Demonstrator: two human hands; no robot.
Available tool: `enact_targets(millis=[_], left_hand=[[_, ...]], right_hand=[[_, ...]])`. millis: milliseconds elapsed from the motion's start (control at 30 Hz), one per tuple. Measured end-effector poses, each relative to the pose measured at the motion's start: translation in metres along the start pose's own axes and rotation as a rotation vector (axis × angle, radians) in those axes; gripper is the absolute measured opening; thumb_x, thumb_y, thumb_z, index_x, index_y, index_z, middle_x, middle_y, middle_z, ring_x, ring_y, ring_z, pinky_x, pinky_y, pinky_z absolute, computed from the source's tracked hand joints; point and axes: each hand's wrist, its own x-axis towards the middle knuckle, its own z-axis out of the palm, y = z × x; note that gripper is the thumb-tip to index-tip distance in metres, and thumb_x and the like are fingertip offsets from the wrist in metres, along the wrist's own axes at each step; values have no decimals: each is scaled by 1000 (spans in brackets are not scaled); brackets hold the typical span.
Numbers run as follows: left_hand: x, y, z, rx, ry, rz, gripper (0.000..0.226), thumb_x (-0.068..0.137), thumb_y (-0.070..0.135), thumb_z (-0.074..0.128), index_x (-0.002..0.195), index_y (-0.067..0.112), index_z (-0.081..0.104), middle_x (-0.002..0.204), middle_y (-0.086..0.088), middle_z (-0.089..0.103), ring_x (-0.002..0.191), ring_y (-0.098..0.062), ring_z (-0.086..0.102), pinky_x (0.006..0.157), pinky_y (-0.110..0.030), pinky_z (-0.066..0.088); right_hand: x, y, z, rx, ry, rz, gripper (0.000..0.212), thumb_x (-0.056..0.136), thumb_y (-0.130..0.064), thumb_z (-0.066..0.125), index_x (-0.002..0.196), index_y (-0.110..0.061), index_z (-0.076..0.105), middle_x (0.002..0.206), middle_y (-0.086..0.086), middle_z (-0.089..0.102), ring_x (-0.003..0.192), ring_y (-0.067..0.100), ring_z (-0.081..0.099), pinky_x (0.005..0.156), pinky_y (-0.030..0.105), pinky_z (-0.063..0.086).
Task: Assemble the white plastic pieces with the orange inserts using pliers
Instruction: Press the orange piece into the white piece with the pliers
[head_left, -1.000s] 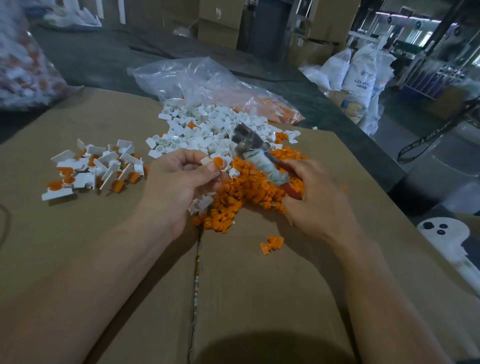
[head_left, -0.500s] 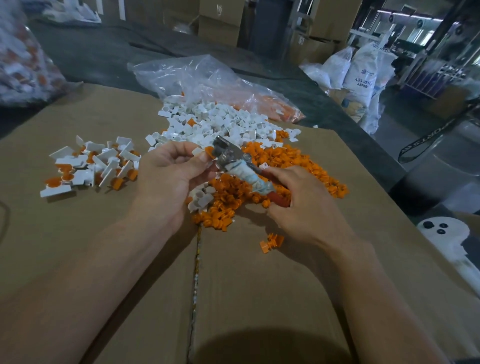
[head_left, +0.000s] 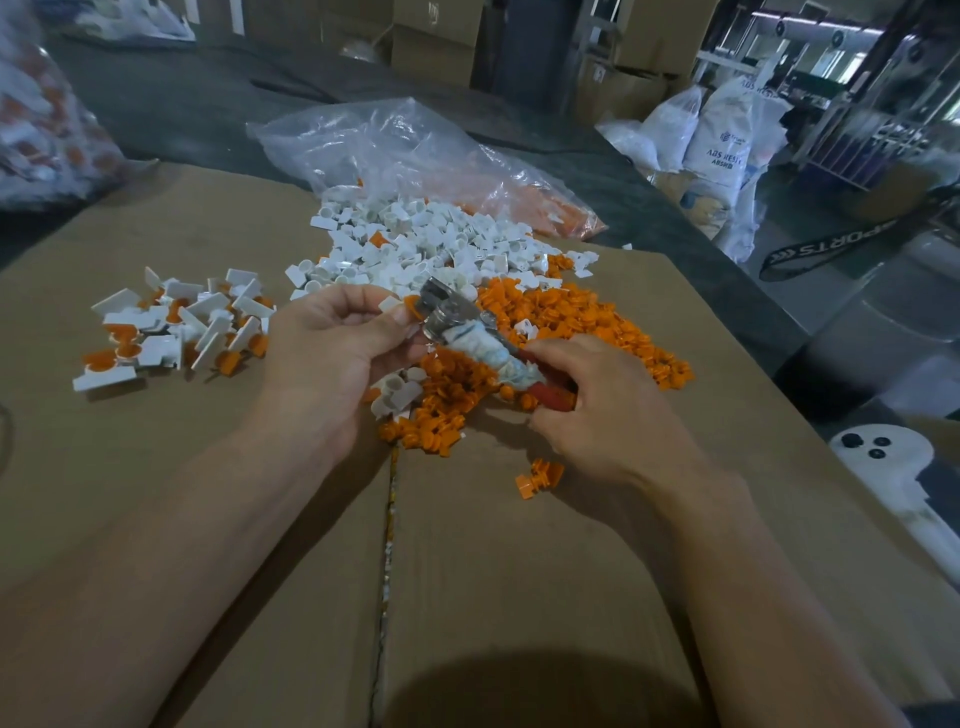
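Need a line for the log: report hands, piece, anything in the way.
Left hand pinches white piece with orange insert. Right hand grips pliers, head at the insert. Nothing in the way.

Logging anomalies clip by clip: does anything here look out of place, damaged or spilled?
Two small things. The pliers have grubby whitish wrapping round the handles, a makeshift look. A few orange inserts lie apart from the orange pile, near the right hand. Nothing looks broken.

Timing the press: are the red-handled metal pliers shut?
Shut: the pliers' jaws clamp the white-and-orange plastic piece the left hand pinches.
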Motion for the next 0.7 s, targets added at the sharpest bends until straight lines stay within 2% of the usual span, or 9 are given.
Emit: enact_targets(millis=[133,267,367,533,700], left_hand=[[0,0,0,9,-6,4,16,79,-5,59,70,7,54,49,4,62,47,-8,61,50,-16,50],[1,-2,1,22,7,-1,16,79,-6,60,71,7,54,48,4,62,47,-9,61,49,-16,51],[1,-1,0,24,22,8,17,80,-7,59,70,7,54,48,3,62,45,-10,61,47,-16,50],[0,-2,0,29,35,-1,18,80,-6,59,70,7,53,48,3,62,45,-10,61,47,-16,50],[1,-2,-2,25,42,-13,18,81,-7,59,71,7,54,49,2,63,46,-11,61,48,-18,50]], right_hand=[[-1,-2,0,35,-29,-3,30,78,-17,59,107,-23,57,88,-2,53,80,16,49,67,32,43],[-2,-5,1,57,-36,-9,16,80,-17,58,96,-18,58,79,-2,56,72,16,51,64,34,44],[-3,-8,2,68,-18,-9,15,82,-20,60,97,-21,58,76,-5,56,70,14,52,62,32,44],[-2,-10,1,68,-25,3,20,83,-23,61,103,-22,60,86,-1,62,76,15,57,65,32,48],[-3,-11,2,38,-5,-6,14,84,-27,61,96,-21,60,81,0,62,72,14,56,63,33,48]])
